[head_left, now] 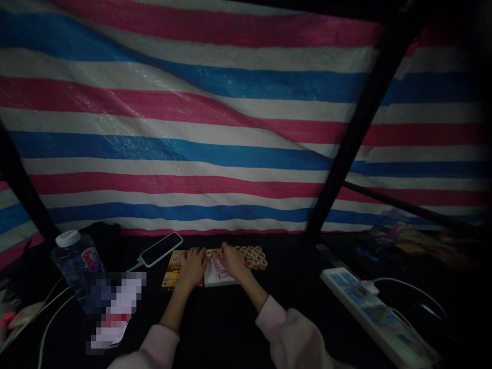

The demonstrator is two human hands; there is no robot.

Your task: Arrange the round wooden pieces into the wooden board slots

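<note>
Both hands (192,266) (232,260) seemingly touch round pieces (255,257) near the table's far edge.

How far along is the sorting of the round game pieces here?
Done: a cluster of round pieces lies bunched right of the hands. In hand: the left hand rests on the box, the right hand on the white board, with a piece or two between their fingers. Left: the cluster stays loose; too dim to tell whether the box holds any.
</note>
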